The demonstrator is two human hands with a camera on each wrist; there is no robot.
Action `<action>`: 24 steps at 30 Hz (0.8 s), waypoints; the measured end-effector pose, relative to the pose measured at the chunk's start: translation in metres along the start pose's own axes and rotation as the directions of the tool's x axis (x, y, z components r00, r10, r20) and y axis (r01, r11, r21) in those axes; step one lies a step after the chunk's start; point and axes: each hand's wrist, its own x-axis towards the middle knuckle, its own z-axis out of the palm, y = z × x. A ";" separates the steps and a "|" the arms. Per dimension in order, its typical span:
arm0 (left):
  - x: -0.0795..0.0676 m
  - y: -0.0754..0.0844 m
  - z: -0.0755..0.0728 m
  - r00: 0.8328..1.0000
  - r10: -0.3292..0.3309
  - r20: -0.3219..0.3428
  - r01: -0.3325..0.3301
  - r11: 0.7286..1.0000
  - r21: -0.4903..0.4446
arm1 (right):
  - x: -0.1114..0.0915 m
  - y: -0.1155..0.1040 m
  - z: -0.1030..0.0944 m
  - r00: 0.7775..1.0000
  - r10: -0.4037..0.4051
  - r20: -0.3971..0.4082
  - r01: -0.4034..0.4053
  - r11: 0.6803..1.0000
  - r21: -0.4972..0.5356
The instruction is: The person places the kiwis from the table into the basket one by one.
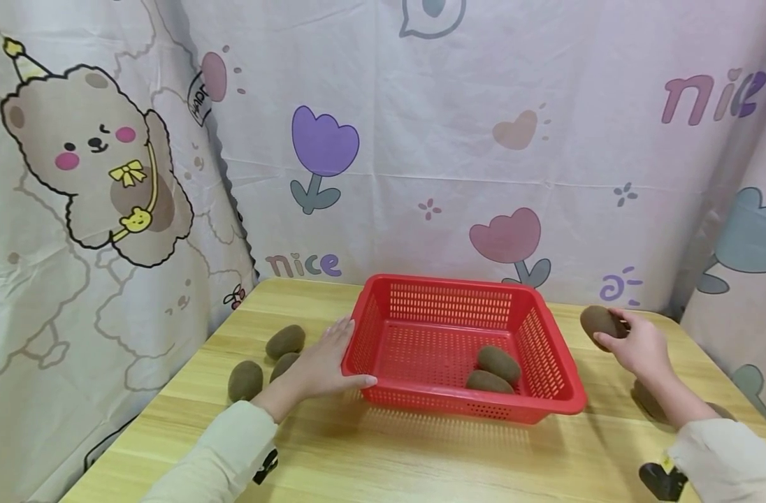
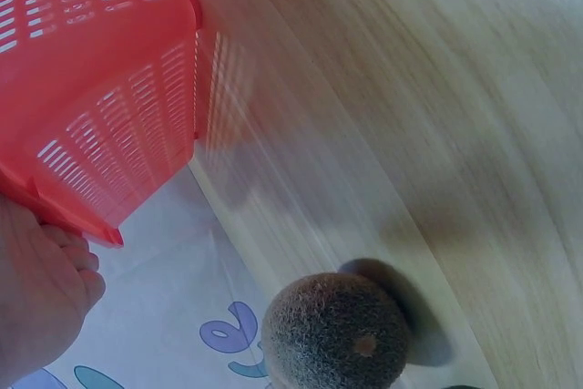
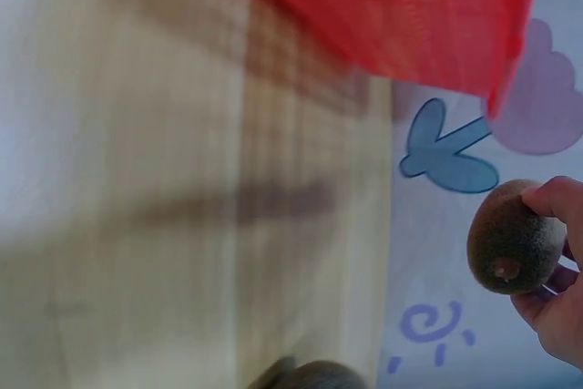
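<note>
A red plastic basket (image 1: 446,404) stands on the table with two kiwis, one kiwi (image 1: 499,365) lying behind another kiwi (image 1: 488,382), toward its right front. My left hand (image 1: 320,363) grips the basket's left rim near the front corner, thumb over the front edge; the left wrist view shows its fingertips (image 2: 89,275) curled at the rim. To the right of the basket, my right hand (image 1: 644,346) holds a kiwi (image 1: 598,325) above the table, pinched between thumb and fingers. The right wrist view shows this held kiwi (image 3: 515,241) with its stem end facing the camera.
Left of the basket lie several kiwis, including one kiwi (image 1: 245,381) nearest the table's left edge and another kiwi (image 1: 286,342) farther back. More kiwis, such as a kiwi (image 1: 648,402), lie partly hidden under my right forearm. A printed curtain (image 1: 408,140) hangs behind the wooden table (image 1: 358,461).
</note>
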 end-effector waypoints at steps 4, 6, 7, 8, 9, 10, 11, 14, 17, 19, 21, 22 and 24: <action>0.000 -0.001 0.001 1.000 0.008 -0.007 -0.008 1.000 0.003 | 0.006 -0.014 -0.003 1.000 -0.012 -0.012 0.012 1.000 0.010; 0.000 -0.002 0.001 1.000 0.011 -0.008 -0.011 1.000 0.007 | 0.008 -0.021 -0.003 1.000 -0.025 -0.013 0.026 0.999 0.026; 0.000 -0.002 0.002 1.000 0.013 -0.009 -0.012 1.000 0.009 | 0.009 -0.025 -0.003 0.999 -0.033 -0.014 0.033 0.999 0.036; 0.000 -0.002 0.002 1.000 0.013 -0.010 -0.013 1.000 0.011 | 0.009 -0.028 -0.003 0.999 -0.041 -0.016 0.042 0.998 0.045; 0.000 -0.002 0.002 1.000 0.013 -0.009 -0.012 1.000 0.013 | 0.010 -0.032 -0.003 0.998 -0.051 -0.022 0.052 0.997 0.054; 0.000 -0.002 0.001 1.000 0.013 -0.009 -0.013 1.000 0.014 | 0.010 -0.036 -0.002 0.998 -0.058 -0.025 0.060 0.996 0.063; 0.000 -0.002 0.001 1.000 0.011 -0.009 -0.011 1.000 0.016 | 0.010 -0.040 -0.002 0.998 -0.062 -0.024 0.064 0.995 0.075; 0.000 -0.001 0.001 1.000 0.012 -0.011 -0.012 1.000 0.017 | 0.010 -0.051 0.002 0.998 -0.070 -0.009 0.070 0.992 0.107; -0.001 0.000 0.001 1.000 0.000 -0.006 0.000 1.000 0.028 | 0.009 -0.062 0.006 0.997 -0.076 0.024 0.072 0.988 0.134; -0.001 0.000 0.000 1.000 -0.005 0.000 0.005 0.999 0.038 | 0.007 -0.068 0.009 0.995 -0.088 0.038 0.082 0.987 0.138; -0.002 0.001 -0.001 1.000 -0.015 0.007 0.015 0.999 0.044 | 0.007 -0.073 0.013 0.994 -0.103 0.047 0.096 0.986 0.136; -0.002 0.001 -0.001 1.000 -0.015 0.009 0.014 0.999 0.045 | 0.006 -0.076 0.015 0.993 -0.108 0.054 0.100 0.986 0.135; -0.001 0.001 0.000 1.000 -0.012 0.008 0.012 0.999 0.046 | 0.006 -0.080 0.020 0.991 -0.120 0.059 0.112 0.985 0.133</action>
